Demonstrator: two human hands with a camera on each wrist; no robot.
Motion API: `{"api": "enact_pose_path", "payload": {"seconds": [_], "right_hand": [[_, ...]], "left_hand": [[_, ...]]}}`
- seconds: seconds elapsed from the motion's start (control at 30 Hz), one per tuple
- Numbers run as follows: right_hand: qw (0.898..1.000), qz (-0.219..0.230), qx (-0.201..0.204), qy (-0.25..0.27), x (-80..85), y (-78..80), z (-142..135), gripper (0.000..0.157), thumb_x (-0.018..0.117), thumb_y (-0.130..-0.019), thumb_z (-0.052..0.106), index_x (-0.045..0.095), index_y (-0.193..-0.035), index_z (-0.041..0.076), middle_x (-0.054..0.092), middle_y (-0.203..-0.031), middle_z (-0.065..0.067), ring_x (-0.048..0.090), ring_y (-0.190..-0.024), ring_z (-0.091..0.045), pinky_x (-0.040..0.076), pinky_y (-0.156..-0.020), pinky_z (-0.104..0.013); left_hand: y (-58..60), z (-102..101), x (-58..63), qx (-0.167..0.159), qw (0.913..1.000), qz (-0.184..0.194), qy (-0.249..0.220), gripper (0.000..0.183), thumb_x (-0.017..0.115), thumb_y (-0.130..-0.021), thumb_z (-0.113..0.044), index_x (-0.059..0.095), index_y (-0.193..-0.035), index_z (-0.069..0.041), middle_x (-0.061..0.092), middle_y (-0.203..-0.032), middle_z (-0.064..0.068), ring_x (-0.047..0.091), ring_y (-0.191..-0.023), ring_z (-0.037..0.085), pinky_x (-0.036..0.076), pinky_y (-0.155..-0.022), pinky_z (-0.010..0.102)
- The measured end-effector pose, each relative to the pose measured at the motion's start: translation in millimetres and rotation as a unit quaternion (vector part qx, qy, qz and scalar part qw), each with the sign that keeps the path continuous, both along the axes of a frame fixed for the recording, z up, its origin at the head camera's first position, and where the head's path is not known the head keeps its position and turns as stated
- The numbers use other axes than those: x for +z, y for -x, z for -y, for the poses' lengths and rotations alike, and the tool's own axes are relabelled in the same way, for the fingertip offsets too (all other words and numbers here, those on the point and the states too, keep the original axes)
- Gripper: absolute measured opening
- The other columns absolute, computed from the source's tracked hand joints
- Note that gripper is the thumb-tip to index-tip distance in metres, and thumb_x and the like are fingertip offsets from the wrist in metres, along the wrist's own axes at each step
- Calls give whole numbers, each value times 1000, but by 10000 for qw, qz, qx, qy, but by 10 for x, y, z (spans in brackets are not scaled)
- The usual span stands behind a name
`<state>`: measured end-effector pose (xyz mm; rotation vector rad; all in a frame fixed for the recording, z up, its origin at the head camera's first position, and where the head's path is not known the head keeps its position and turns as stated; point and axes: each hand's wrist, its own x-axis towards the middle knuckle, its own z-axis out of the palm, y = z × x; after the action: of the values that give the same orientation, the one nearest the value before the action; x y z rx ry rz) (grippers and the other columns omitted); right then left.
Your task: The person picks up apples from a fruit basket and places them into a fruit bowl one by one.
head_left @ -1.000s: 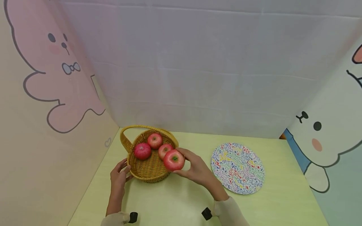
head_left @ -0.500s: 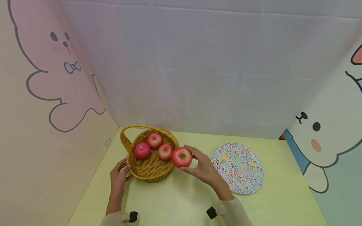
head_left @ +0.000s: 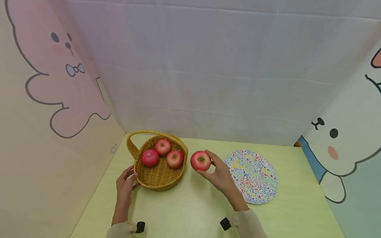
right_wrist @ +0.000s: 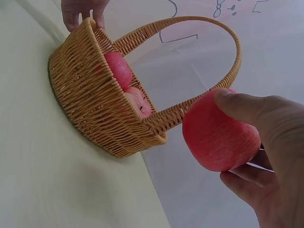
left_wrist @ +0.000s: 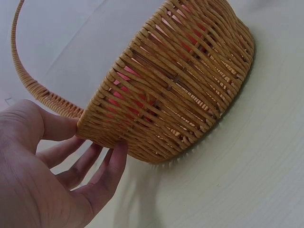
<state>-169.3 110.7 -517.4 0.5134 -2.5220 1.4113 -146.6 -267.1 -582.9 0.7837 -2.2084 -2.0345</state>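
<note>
A woven wicker basket (head_left: 157,180) with an arched handle stands at the left of the table. In it lie two red apples (head_left: 163,147) and a darker pink-red round fruit (head_left: 149,158). My left hand (head_left: 125,185) holds the basket's left side; in the left wrist view the thumb is at the rim (left_wrist: 85,114) and the fingertips lie against the outer wall. My right hand (head_left: 221,175) grips another red apple (head_left: 200,161) between thumb and fingers, just right of the basket. The right wrist view shows this apple (right_wrist: 216,133) raised beside the handle (right_wrist: 209,21).
A round mat (head_left: 253,178) with a multicoloured squiggle pattern lies right of my right hand, its left edge partly behind the hand. The pale yellow-green table (head_left: 178,215) meets a white cloth wall (head_left: 208,82) at the back. Side walls carry cartoon animals (head_left: 74,99).
My right hand has moved the apple rightward and slightly back, from over the basket's right rim to beside it. The left hand and basket have stayed in place.
</note>
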Motion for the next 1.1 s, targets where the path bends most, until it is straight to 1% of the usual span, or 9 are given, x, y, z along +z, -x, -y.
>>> {"api": "enact_pose_path", "payload": {"seconds": [0.2, 0.37, 0.6, 0.87, 1.1], "right_hand": [[9993, -97, -337, 111, -85, 36, -70, 83, 94, -77, 14, 54, -148, -1, 62, -146, -19, 65, -127, -36, 59, -100, -50], [9972, 79, -730, 125, -146, 52, -126, 83, 93, -79, 17, 52, -150, 0, 61, -147, -19, 63, -130, -36, 57, -103, -50], [9903, 235, -1363, 126, -194, 74, -192, 83, 92, -81, 19, 51, -150, -1, 60, -148, -20, 63, -130, -37, 57, -103, -53], [9820, 198, -1859, 262, -265, 113, -308, 83, 91, -81, 15, 49, -151, -2, 59, -148, -21, 62, -129, -38, 56, -104, -54], [9739, 209, -2190, 559, -303, 135, -441, 82, 90, -82, 12, 48, -151, -5, 58, -148, -24, 59, -134, -40, 53, -107, -55]], "left_hand": [[6, 8, -6, 5, 10000, -12, 13, 50, 55, -108, -12, 47, -157, -10, 47, -156, 22, 62, -94, -6, 61, -75, 23], [3, 8, -2, -4, 10000, -16, -2, 50, 55, -108, -13, 46, -157, -10, 47, -156, 22, 62, -91, -8, 61, -74, 22], [-5, 9, 5, -24, 10000, 6, 20, 50, 56, -108, -13, 46, -157, -10, 47, -156, 22, 61, -90, -8, 61, -76, 23], [-3, 5, 2, -7, 10000, -11, 10, 50, 55, -108, -13, 46, -157, -10, 47, -156, 22, 60, -91, -6, 61, -76, 24], [-10, 4, 5, -21, 10000, -29, 12, 50, 55, -108, -12, 46, -157, -10, 46, -156, 22, 60, -91, -7, 61, -75, 24]]}}
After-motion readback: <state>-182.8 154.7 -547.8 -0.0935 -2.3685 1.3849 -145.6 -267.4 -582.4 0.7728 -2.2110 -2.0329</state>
